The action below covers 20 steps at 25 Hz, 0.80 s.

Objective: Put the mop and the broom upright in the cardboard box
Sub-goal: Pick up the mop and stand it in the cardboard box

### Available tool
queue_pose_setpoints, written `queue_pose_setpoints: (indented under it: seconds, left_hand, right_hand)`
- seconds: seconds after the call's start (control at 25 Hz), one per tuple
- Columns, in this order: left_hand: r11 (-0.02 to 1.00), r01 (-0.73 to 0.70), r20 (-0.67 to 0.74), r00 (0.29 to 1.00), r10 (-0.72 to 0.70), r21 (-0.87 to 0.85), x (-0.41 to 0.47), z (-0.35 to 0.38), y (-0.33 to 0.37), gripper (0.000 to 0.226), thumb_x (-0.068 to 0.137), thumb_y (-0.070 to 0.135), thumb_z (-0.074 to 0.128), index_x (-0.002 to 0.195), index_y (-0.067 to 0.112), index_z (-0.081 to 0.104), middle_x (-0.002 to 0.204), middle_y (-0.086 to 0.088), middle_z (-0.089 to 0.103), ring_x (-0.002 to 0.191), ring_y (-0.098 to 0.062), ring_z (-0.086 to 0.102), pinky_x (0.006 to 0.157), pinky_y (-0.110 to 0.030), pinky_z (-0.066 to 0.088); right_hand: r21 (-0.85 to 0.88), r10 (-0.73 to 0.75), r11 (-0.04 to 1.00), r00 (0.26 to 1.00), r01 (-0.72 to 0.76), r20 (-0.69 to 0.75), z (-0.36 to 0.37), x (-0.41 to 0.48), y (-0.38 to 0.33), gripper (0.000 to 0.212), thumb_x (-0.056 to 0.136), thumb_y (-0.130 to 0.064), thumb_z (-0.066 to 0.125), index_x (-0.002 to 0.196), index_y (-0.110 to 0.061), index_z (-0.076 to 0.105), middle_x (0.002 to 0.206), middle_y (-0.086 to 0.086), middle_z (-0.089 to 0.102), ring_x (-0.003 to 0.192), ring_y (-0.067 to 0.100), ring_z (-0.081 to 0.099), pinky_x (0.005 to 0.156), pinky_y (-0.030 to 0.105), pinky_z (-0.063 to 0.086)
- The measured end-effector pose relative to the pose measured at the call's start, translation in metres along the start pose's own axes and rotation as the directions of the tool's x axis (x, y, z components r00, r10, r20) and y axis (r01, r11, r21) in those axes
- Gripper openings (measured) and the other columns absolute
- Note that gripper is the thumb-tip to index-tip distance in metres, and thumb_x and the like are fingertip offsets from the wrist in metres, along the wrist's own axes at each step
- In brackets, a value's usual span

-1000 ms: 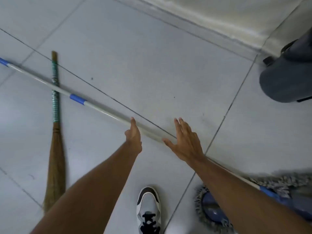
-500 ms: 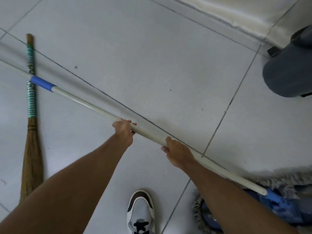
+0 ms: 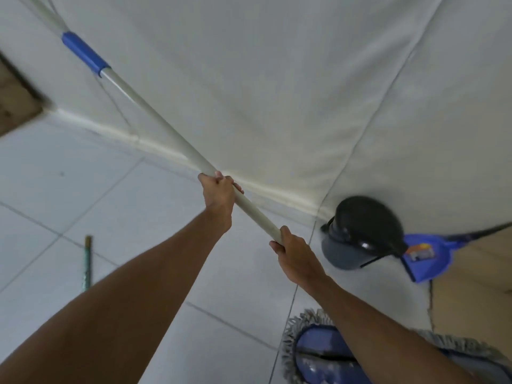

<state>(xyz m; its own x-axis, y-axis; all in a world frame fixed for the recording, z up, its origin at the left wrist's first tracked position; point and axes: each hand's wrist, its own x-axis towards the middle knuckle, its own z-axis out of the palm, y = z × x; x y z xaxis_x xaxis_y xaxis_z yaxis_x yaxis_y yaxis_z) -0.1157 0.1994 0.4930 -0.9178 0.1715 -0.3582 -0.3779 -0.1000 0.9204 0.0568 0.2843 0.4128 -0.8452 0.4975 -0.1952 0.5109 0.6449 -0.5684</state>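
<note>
Above tiled floor (image 3: 83,184), both hands' fingers clamp tilted mop (image 3: 155,119): left hand (image 3: 219,196) higher, right hand (image 3: 295,252) lower.

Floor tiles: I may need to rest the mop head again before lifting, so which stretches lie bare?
Bare floor runs from the wall's foot toward the broom handle, and between the arms. The right corner is crowded: dark bin, blue dustpan, mop head. Both hands, left and right, grip the mop pole.

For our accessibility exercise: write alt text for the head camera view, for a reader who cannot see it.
Both hands, left and right, grip a white mop handle angled up toward a wall. The mop head sits low near a dark bin; a broom handle lies on the tiled floor.
</note>
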Motion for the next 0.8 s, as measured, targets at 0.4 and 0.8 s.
queue_pose_setpoints:
  seconds: [0.4, 0.8]
  left_hand:
    - [0.866, -0.476, 0.547, 0.688, 0.477, -0.156, -0.275, 0.197, 0.4, 0.017, 0.106, 0.023, 0.038, 0.091, 0.016, 0.038, 0.08, -0.003, 0.056, 0.058, -0.016, 0.058, 0.064, -0.036, 0.056]
    - [0.742, -0.564, 0.806, 0.211, 0.554, -0.362, -0.561, 0.318, 0.445, 0.005, 0.104, 0.018, 0.043, 0.1, 0.015, 0.045, 0.08, -0.003, 0.056, 0.058, -0.017, 0.052, 0.061, -0.035, 0.049]
  right_hand:
    - [0.337, 0.074, 0.935, 0.865, 0.113, -0.496, -0.397, -0.136, -0.153, 0.017, 0.104, -0.031, 0.052, 0.087, -0.028, 0.048, 0.062, -0.004, 0.052, 0.05, 0.001, 0.053, 0.049, 0.019, 0.041]
    - [0.594, 0.339, 0.769, 0.638, 0.236, -0.692, -0.547, -0.326, -0.112, 0.019, 0.104, -0.028, 0.051, 0.086, -0.022, 0.054, 0.067, -0.003, 0.051, 0.06, 0.009, 0.048, 0.06, 0.023, 0.044]
